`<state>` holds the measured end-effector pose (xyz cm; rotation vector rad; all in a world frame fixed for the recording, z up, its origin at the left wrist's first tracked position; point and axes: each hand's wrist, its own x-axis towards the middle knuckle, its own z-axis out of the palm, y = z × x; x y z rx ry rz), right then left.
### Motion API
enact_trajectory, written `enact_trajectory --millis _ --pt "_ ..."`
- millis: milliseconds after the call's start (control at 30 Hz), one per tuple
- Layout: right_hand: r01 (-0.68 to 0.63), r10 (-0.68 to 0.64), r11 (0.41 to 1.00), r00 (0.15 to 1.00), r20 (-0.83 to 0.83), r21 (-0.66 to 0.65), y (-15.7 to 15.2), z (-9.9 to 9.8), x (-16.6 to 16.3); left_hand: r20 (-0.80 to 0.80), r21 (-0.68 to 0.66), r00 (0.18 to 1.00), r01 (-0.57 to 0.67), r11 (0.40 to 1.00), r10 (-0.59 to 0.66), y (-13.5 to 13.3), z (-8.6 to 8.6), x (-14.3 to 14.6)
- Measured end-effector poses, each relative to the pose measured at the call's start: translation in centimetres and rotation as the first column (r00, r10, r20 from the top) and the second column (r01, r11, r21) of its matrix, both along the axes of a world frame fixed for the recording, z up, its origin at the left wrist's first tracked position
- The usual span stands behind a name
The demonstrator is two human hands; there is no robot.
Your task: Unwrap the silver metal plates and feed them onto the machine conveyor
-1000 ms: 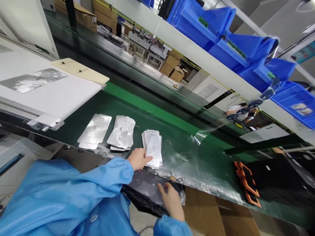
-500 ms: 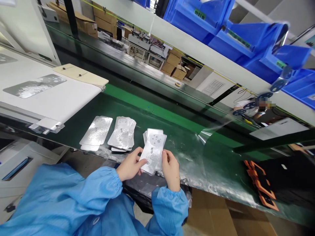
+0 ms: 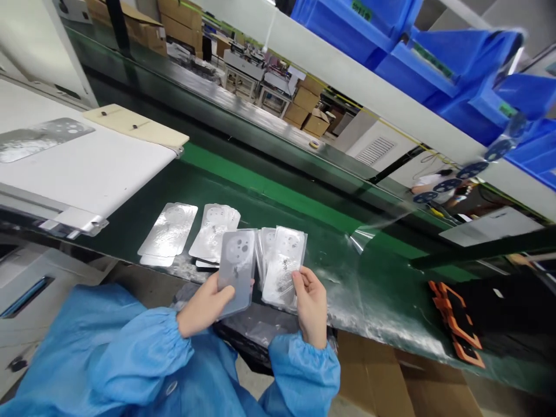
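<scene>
My left hand (image 3: 206,304) is closed on a few thin phone back panels (image 3: 237,260), thumb on top; they look greyish and have round camera holes. My right hand (image 3: 311,304) pinches the lower right edge of a silvery phone back panel (image 3: 284,263) with small dark lettering. More panels (image 3: 268,243) show between the two hands, fanned out and partly covered. To the left, a stack of silvery panels (image 3: 212,234) lies partly behind the held ones. Farther left is another small pile (image 3: 168,231).
The piles lie on a dark green bench (image 3: 347,289). A white conveyor belt (image 3: 117,168) carrying a panel (image 3: 41,139) ends at the left. Blue bins (image 3: 425,63) hang upper right, with a strip of dark discs below. Orange and black parts (image 3: 456,324) lie at right. A person is in the background.
My left hand has moved left, lifting several panels away from the pile and tilting them. My right hand has shifted slightly right with the others. The panel on the belt has moved left in view.
</scene>
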<state>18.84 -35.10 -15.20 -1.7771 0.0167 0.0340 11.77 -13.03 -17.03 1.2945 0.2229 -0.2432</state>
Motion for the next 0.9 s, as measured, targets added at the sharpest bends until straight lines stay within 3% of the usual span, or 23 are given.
enact_trajectory --millis 67,167,233,333,400,500,600,767,900 --pt "-0.072 0.073 0.997 0.997 -0.035 0.022 1.9 0.5 -1.0 -0.051 -0.105 0.996 -0.077 0.991 0.072 1.4 0.3 -0.5" --pt "-0.165 0.167 0.986 0.984 -0.066 0.029 5.5 0.4 -2.3 -0.093 -0.113 0.955 -0.292 0.95 0.282 3.7 0.3 -1.1" --pt "-0.203 0.203 0.979 0.977 -0.07 0.017 7.1 0.0 -2.6 -0.11 -0.155 0.934 -0.354 0.922 0.34 5.2 0.2 -1.5" --pt "-0.114 0.112 0.992 0.993 -0.038 -0.051 7.0 -0.9 -1.1 -0.077 -0.317 0.966 -0.257 0.913 0.245 7.0 0.2 -2.2" --pt "0.011 -0.011 0.983 1.0 -0.003 -0.181 5.3 -1.4 1.0 -0.019 -0.346 0.986 -0.162 0.924 0.166 7.8 0.2 -2.6" --pt "0.152 -0.145 0.867 0.988 0.053 -0.475 2.3 -1.7 3.7 0.019 -0.306 0.995 -0.087 0.948 0.097 8.2 0.0 -3.3" --pt "0.157 -0.153 0.778 0.986 0.059 -0.608 1.0 -1.8 5.0 -0.001 -0.31 0.997 -0.077 0.948 0.081 8.3 -0.2 -3.8" --pt "0.26 -0.195 0.783 0.965 0.174 -0.565 1.6 -0.9 4.7 -0.061 -0.375 0.995 -0.1 0.922 0.084 8.4 0.7 -4.6" --pt "0.208 -0.171 0.944 0.973 0.157 -0.256 3.4 0.4 1.3 -0.125 -0.455 0.989 -0.131 0.881 0.083 8.6 1.5 -5.5"
